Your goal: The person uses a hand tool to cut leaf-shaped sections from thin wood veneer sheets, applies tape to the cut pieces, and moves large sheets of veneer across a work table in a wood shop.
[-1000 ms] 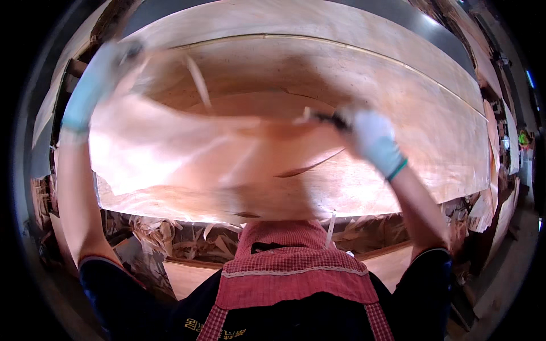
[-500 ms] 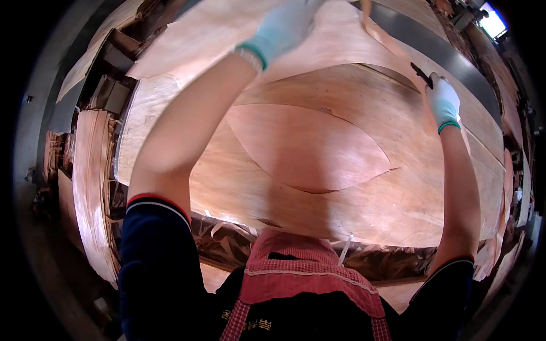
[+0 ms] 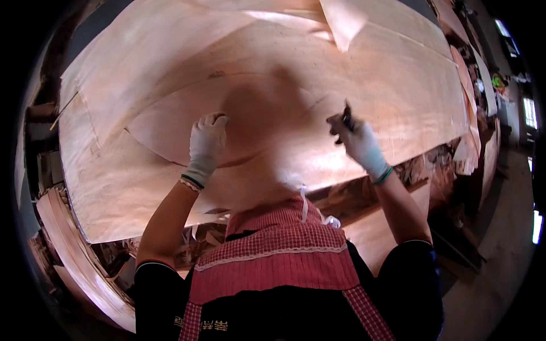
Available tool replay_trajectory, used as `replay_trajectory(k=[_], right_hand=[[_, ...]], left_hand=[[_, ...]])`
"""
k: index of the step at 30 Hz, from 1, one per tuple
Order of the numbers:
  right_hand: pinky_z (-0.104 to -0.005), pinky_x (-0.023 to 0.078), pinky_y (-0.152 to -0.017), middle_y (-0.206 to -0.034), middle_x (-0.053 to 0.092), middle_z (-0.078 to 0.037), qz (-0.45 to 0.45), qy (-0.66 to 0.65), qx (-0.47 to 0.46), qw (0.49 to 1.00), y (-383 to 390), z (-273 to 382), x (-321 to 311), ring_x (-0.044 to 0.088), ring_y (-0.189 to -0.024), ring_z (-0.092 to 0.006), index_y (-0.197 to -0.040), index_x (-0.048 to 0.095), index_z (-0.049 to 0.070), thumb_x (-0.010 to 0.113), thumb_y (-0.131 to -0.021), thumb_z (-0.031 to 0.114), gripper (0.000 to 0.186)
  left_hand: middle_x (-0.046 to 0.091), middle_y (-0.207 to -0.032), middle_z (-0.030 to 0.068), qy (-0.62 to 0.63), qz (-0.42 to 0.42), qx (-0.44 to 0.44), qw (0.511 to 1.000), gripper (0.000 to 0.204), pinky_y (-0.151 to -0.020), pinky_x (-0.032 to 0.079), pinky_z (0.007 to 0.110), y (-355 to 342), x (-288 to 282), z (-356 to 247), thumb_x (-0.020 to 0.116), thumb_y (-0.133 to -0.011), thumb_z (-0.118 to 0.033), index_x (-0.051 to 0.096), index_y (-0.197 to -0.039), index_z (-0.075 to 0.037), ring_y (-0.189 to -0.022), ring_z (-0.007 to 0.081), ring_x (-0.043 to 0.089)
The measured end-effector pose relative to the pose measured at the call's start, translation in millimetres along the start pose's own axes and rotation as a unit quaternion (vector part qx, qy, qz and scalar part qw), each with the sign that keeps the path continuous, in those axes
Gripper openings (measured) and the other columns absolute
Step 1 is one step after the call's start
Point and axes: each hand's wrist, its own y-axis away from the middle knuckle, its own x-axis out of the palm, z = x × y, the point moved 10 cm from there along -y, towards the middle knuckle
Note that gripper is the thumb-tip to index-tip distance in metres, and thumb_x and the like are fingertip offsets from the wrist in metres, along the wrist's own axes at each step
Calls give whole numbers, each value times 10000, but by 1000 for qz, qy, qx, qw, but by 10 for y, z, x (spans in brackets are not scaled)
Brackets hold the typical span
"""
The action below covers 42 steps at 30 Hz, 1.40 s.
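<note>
Left hand point(image 3: 207, 136) and right hand point(image 3: 359, 141) have come back from the far side toward the apron point(image 3: 273, 273). Left fingers curl, whether around anything I cannot tell; the right grips a dark hand tool point(image 3: 347, 117). Below lies a broad wood veneer sheet point(image 3: 392, 91) with a lens-shaped pinkish patch point(image 3: 244, 122). This looks like veneer dressing; next probably calls for flattening the patch. A loose flap point(image 3: 344, 25) lies beyond; scraps point(image 3: 352, 196) crowd the near edge.

ok so the gloved left hand point(image 3: 207, 142) is curled up over a big wood sheet point(image 3: 392, 96), right hand point(image 3: 357, 139) has some small dark tool point(image 3: 347, 116), red checked apron point(image 3: 278, 256) below, wood scraps point(image 3: 405, 169) along the near edge
</note>
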Motion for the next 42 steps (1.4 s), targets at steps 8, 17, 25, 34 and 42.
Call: replay_trajectory(k=[8,17,25,34,42], right_hand=[[-311,512,-706,-839,687,-113,80,86,132,984,1135,-987,415,648,-773,-156,-1063,649,-41,634,-940,257,323],[-233,430,-626,-848,657,9,209,-258,353,875,1443,-1633,984,576,-710,-85,-997,676,69,662,-924,249,195],[-240,434,-561,-761,594,-20,-5,-269,156,950,728,-711,36,523,-619,-77,-988,600,32,607,-956,260,230],[-211,391,-514,-731,545,19,-70,-160,83,981,-129,-775,-77,477,-575,-48,-924,600,38,630,-929,225,189],[-214,356,-456,-666,546,25,-68,-201,132,968,-702,-1113,26,475,-534,-54,-878,632,64,634,-909,224,163]], left_hand=[[585,-1216,91,144,119,201,962,270,-1011,432,457,874,528,-1486,595,-837,-137,626,-1098,-75,-1182,286,534],[595,-1206,84,106,108,243,958,252,-1047,417,451,932,1059,-1613,595,-825,-141,633,-1066,-82,-1176,274,547],[600,-1180,65,85,121,221,964,274,-1012,423,436,742,990,-1675,601,-835,-148,632,-1100,-84,-1125,253,563],[521,-1314,155,67,-39,161,984,518,-1047,377,440,-1105,889,-1556,683,-828,-268,530,-1274,-52,-1208,320,496],[457,-1416,152,132,-6,165,977,618,-1119,332,443,-1177,1031,-1549,639,-861,-252,421,-1407,-60,-1305,314,445]])
